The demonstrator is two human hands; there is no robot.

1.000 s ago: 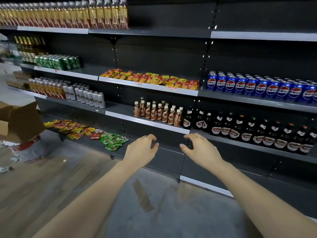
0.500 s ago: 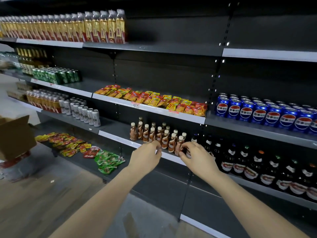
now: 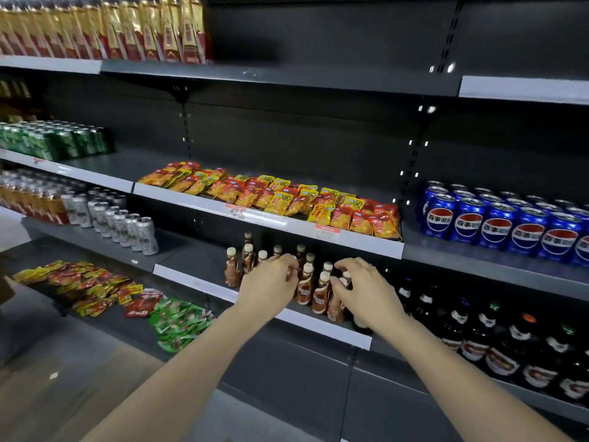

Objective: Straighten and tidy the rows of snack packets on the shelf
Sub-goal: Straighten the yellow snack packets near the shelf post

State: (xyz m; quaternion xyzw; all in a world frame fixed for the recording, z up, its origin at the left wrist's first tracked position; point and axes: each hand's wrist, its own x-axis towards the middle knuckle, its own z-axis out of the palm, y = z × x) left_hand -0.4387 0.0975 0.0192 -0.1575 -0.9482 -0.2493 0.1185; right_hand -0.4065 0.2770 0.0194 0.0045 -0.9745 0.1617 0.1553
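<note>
My left hand [image 3: 271,283] and right hand [image 3: 366,290] curl among brown bottles [image 3: 304,289], grip uncertain; snack packets [image 3: 271,199] lie askew on the shelf [image 3: 181,200] above. Next, I judge: raise both hands there.

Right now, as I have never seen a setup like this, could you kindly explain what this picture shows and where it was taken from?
There is no machine here: a person works with two bare hands, and the one camera sits on their head, looking forward and down at shop shelves. The left hand and right hand reach in among small brown bottles on a lower shelf; fingers are curled at the bottles, but whether either grip has closed on one I cannot tell. The snack packets to be tidied lie in loose rows on the shelf just above, untouched. Blue cans stand to the right, dark bottles below them, silver cans to the left, and more packets lie lower left.
</note>
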